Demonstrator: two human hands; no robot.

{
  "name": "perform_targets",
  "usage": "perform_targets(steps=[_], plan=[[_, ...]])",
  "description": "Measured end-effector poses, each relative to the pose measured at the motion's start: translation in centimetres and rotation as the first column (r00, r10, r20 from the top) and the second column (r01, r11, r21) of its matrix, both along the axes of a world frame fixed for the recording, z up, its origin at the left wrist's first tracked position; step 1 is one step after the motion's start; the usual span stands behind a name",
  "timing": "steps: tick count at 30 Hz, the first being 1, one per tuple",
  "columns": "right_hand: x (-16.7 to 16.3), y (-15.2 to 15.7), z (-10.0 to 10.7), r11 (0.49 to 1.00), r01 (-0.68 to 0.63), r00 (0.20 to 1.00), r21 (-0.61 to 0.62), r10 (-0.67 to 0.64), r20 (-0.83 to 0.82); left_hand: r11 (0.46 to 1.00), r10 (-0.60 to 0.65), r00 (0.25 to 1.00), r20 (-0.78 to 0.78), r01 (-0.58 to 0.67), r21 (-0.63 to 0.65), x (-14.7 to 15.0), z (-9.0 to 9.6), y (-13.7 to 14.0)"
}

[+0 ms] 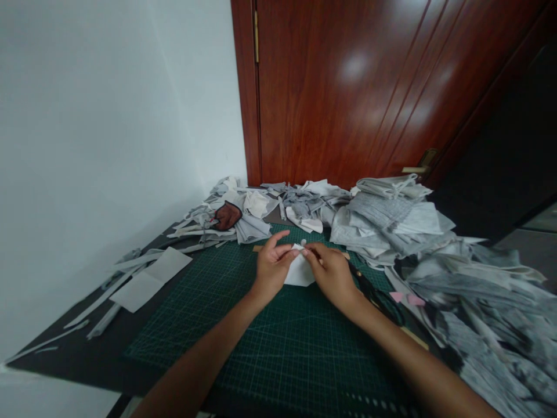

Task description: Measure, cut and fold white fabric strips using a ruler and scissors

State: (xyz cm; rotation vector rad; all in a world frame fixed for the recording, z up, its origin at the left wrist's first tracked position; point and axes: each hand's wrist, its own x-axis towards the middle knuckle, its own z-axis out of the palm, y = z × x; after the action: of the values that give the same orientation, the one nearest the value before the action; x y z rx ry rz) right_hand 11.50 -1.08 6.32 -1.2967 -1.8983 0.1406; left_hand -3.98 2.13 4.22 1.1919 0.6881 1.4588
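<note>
Between my two hands, a small white piece (300,273) of paper or cloth is pinched near its top edge, over the green cutting mat (226,313). My left hand (273,264) grips it with the thumb and a bent finger, its other fingers lifted apart. From the other side, my right hand (331,270) pinches the same piece between thumb and forefinger. A small pale bit (303,242) shows just above the fingertips; its kind is too small to make out. Partly behind the hands, a tan strip (257,248) lies on the mat.
Grey and white fabric scraps (304,203) line the back. Larger fabric heaps (391,223) stand at the right, near a dark-handled tool (369,290) and pink pieces (415,299). A folded white sheet (152,278) lies left. A brown pouch-like piece (228,216) rests among scraps. Behind is a wooden door (331,93).
</note>
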Motion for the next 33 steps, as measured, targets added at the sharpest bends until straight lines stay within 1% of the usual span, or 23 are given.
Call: perform_targets(steps=[2,3,5,8,12,15,17,20,23,27,33], plan=[[-0.02,0.2,-0.41,1.0,-0.021,0.992,-0.004,0.02,-0.128,1.0,0.006,1.0,-0.02,-0.006,0.018,0.08,-0.12,-0.11],[-0.07,0.25,-0.58,0.999,-0.035,0.986,0.0,0.035,-0.164,1.0,0.01,1.0,-0.028,-0.009,0.022,0.07,-0.16,-0.13],[-0.19,0.3,-0.83,0.998,-0.054,0.979,0.027,0.058,-0.195,1.0,0.003,0.999,-0.041,-0.002,0.019,-0.06,-0.23,-0.07],[-0.22,0.3,-0.99,0.997,-0.025,0.978,0.07,0.039,-0.204,0.999,-0.032,0.998,-0.045,0.032,-0.008,-0.38,-0.32,0.23],[-0.06,0.33,-1.05,0.995,-0.008,0.986,0.096,0.024,-0.165,0.991,-0.1,0.995,0.025,0.102,-0.089,-0.47,-0.51,0.63],[0.05,0.33,-1.09,0.99,-0.032,0.995,0.138,0.044,-0.09,0.979,-0.096,0.992,0.087,0.109,-0.173,-0.31,-0.65,0.71],[0.1,0.27,-1.11,0.984,-0.038,0.998,0.176,0.045,-0.033,0.97,-0.094,0.991,0.1,0.113,-0.215,-0.27,-0.66,0.67],[0.11,0.12,-1.11,0.972,-0.006,0.999,0.234,-0.003,0.038,0.965,-0.106,0.988,0.109,0.129,-0.226,-0.31,-0.49,0.52],[0.02,-0.04,-1.1,0.961,0.015,0.997,0.277,-0.037,0.074,0.964,-0.119,0.985,0.124,0.144,-0.222,-0.38,-0.22,0.38],[-0.21,-0.16,-1.11,0.961,0.016,0.999,0.275,-0.028,0.04,0.963,-0.136,0.981,0.141,0.164,-0.212,-0.39,-0.06,0.25],[-0.54,-0.25,-0.89,0.981,-0.034,0.99,0.193,0.06,-0.129,0.964,-0.155,0.977,0.146,0.182,-0.195,-0.23,0.0,-0.14]])
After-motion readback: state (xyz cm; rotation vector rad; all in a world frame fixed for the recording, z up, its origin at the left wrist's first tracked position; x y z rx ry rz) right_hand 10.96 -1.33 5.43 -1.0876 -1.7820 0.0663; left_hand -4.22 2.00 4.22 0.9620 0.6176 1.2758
